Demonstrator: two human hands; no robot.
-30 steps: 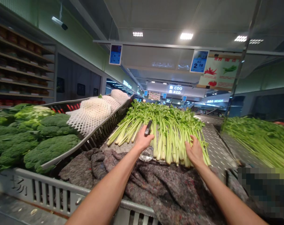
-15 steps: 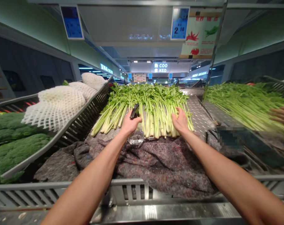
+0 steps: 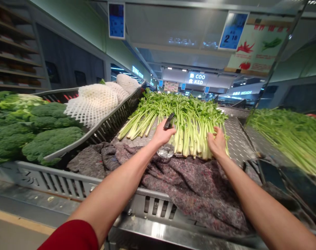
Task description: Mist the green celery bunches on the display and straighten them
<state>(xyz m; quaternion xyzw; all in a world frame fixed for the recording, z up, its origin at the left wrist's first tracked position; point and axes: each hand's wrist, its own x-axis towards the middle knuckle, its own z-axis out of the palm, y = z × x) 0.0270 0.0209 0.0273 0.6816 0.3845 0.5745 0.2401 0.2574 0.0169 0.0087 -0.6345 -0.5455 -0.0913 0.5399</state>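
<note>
My left hand (image 3: 163, 133) is closed around a spray bottle with a black trigger head (image 3: 169, 121). The bottle's clear base (image 3: 165, 151) shows below my wrist, above the cloth; its neck is hidden in my palm. In front of both hands lies a wide row of celery (image 3: 190, 128), leaves pointing away and pale stalk ends toward me. My right hand (image 3: 217, 141) is at the right end of the row, against the outer stalks. Its fingers are half curled, with the thumb apart from them. A damp-looking grey-brown felt cloth (image 3: 189, 187) lies crumpled beneath my forearms.
On the left, a black crate wall (image 3: 103, 130) separates the celery from broccoli (image 3: 52, 139) and foam-netted produce (image 3: 95, 100). A grey slotted rail (image 3: 158, 205) runs along the front. A mirror (image 3: 288, 135) on the right reflects the celery. Price signs (image 3: 233, 30) hang overhead.
The view has turned left and tilted, showing more broccoli and a red sleeve. My right hand's fingers are more curled, still by the right-hand celery. The left hand keeps hold of the spray bottle.
</note>
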